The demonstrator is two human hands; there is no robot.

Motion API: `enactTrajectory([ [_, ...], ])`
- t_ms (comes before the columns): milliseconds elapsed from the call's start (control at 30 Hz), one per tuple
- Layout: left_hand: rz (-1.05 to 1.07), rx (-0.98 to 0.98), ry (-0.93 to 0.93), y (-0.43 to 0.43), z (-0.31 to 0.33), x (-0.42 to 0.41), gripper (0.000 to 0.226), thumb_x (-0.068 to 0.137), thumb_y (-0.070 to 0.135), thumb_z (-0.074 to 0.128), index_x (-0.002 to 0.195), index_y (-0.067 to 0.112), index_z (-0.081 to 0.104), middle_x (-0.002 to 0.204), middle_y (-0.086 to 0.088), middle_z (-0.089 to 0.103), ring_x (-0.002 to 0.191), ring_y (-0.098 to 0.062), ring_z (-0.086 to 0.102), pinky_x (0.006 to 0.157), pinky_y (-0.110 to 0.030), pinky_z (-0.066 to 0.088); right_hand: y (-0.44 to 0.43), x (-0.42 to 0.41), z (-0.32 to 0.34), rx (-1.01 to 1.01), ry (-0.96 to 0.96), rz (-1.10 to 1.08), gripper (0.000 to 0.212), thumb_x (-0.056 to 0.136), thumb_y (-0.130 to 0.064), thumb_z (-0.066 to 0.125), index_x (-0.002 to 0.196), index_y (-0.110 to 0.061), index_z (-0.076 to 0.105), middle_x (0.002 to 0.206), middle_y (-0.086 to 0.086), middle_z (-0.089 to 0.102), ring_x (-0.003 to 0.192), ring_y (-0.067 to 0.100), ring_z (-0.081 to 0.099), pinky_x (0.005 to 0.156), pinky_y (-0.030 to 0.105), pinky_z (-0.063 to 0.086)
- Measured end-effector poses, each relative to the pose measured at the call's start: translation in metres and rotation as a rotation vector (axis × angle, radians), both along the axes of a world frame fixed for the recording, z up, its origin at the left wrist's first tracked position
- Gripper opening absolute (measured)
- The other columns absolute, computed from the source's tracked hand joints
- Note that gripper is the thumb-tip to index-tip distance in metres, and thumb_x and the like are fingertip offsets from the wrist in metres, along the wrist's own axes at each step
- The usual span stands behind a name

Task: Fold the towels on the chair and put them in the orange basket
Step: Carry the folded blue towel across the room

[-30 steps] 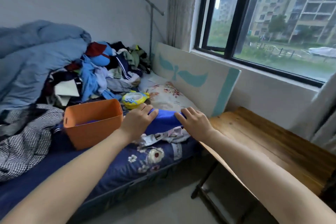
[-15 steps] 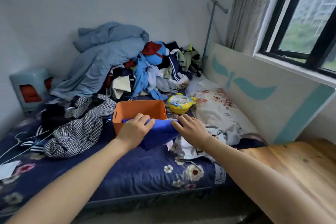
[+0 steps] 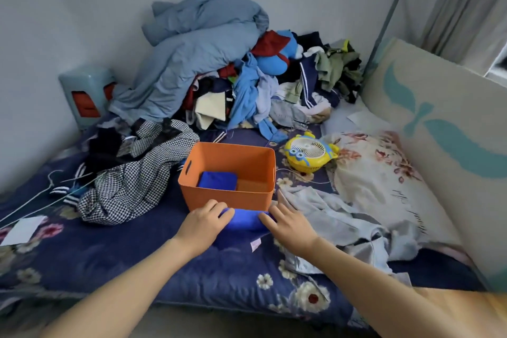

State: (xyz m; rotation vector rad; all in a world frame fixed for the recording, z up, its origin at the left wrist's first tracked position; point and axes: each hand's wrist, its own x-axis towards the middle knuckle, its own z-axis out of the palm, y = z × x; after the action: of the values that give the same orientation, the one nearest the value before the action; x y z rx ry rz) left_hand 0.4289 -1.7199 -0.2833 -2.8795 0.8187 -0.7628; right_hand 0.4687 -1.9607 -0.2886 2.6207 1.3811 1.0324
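Observation:
An orange basket (image 3: 208, 195) stands on the bed with one folded blue towel (image 3: 218, 180) lying in its left half. Just in front of the basket's near wall I hold a second folded blue towel (image 3: 245, 221) between both hands, low over the bedsheet. My left hand (image 3: 204, 223) grips its left end and my right hand (image 3: 289, 223) grips its right end. A small white label hangs from the towel's lower right corner. The chair is almost out of view at the bottom right.
A yellow toy fan (image 3: 310, 155) sits right of the basket. A checked garment (image 3: 131, 178) lies to its left. A heap of clothes and a blue duvet (image 3: 192, 63) fill the back. A floral pillow (image 3: 375, 175) and a crumpled pale cloth (image 3: 337, 225) lie right.
My view has swung left from the chair and window to the bed. Both hands carried the folded blue towel toward the basket; it is now held against the basket's near side.

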Motion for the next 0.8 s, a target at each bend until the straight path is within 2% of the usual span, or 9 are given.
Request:
enactTrajectory([
  [67,0.018,-0.009,0.037,0.007,-0.007,0.013,0.074,0.035,-0.010,0.078,0.099,0.011,0.047,0.078,-0.003,0.064,0.065,-0.021,0.060,0.035,-0.024,0.045,0.008,0.016,-0.007,-0.003,0.042,0.005,0.037,0.064,-0.003,0.058,0.097,-0.012,0.045,0.070,0.005,0.054,0.058,0.024,0.053,0.045,0.027,0.040],
  [167,0.042,-0.049,0.035,0.026,-0.015,0.042,0.071,0.037,-0.011,0.078,0.099,0.010,0.051,0.081,-0.005,0.065,0.068,-0.021,0.060,0.035,-0.024,0.046,0.027,0.047,-0.014,-0.016,0.116,0.019,0.051,0.054,-0.004,0.072,0.097,-0.013,0.045,0.069,0.004,0.051,0.057,0.024,0.050,0.046,0.027,0.044],
  [267,-0.011,-0.071,-0.024,0.045,-0.016,0.079,0.049,0.056,-0.009,0.065,0.100,0.009,0.052,0.083,-0.007,0.066,0.070,-0.022,0.063,0.039,-0.026,0.049,0.043,0.078,-0.013,-0.041,0.126,-0.015,0.059,0.050,-0.013,0.081,0.098,-0.014,0.046,0.070,0.003,0.053,0.056,0.023,0.052,0.043,0.025,0.042],
  [300,-0.031,-0.071,-0.044,0.051,-0.013,0.095,0.040,0.064,-0.006,0.053,0.100,0.010,0.049,0.082,-0.007,0.067,0.069,-0.022,0.064,0.041,-0.026,0.050,0.050,0.090,-0.012,-0.035,0.113,-0.030,0.059,0.050,-0.014,0.080,0.098,-0.015,0.046,0.070,0.003,0.054,0.056,0.023,0.053,0.042,0.024,0.040],
  [367,-0.055,-0.085,-0.054,0.063,-0.004,0.130,0.036,0.068,0.000,0.037,0.100,0.011,0.048,0.082,-0.006,0.068,0.070,-0.022,0.064,0.045,-0.025,0.051,0.062,0.118,-0.009,-0.010,0.070,-0.064,0.046,0.058,-0.011,0.067,0.099,-0.015,0.046,0.070,0.003,0.056,0.057,0.023,0.053,0.041,0.025,0.037],
  [433,-0.082,-0.103,-0.056,0.077,-0.002,0.171,0.036,0.068,0.001,0.035,0.099,0.012,0.048,0.083,-0.007,0.068,0.077,-0.021,0.059,0.046,-0.026,0.051,0.077,0.149,-0.009,0.013,0.051,-0.122,0.035,0.066,-0.012,0.049,0.100,-0.015,0.046,0.071,0.004,0.058,0.057,0.023,0.054,0.042,0.025,0.037],
  [533,-0.124,-0.123,-0.018,0.096,-0.003,0.232,0.037,0.069,-0.001,0.034,0.101,0.011,0.048,0.087,-0.009,0.067,0.085,-0.021,0.045,0.046,-0.029,0.052,0.096,0.188,-0.009,0.032,0.121,-0.205,0.033,0.066,-0.012,0.042,0.099,-0.014,0.045,0.073,0.006,0.058,0.058,0.025,0.055,0.041,0.028,0.041],
  [700,-0.199,-0.142,0.077,0.102,-0.009,0.299,0.038,0.067,0.001,0.032,0.099,0.012,0.049,0.083,-0.008,0.066,0.082,-0.019,0.041,0.039,-0.027,0.048,0.109,0.230,-0.008,0.049,0.192,-0.370,0.030,0.067,-0.013,0.042,0.097,-0.016,0.045,0.070,0.004,0.057,0.057,0.026,0.056,0.038,0.028,0.041],
  [800,-0.232,-0.164,0.161,0.095,-0.024,0.325,0.036,0.066,0.002,0.037,0.093,0.011,0.060,0.080,-0.007,0.065,0.080,-0.019,0.044,0.037,-0.026,0.046,0.107,0.247,-0.015,0.012,0.259,-0.436,0.039,0.063,-0.015,0.065,0.097,-0.018,0.046,0.070,0.003,0.057,0.057,0.024,0.058,0.039,0.025,0.040],
])
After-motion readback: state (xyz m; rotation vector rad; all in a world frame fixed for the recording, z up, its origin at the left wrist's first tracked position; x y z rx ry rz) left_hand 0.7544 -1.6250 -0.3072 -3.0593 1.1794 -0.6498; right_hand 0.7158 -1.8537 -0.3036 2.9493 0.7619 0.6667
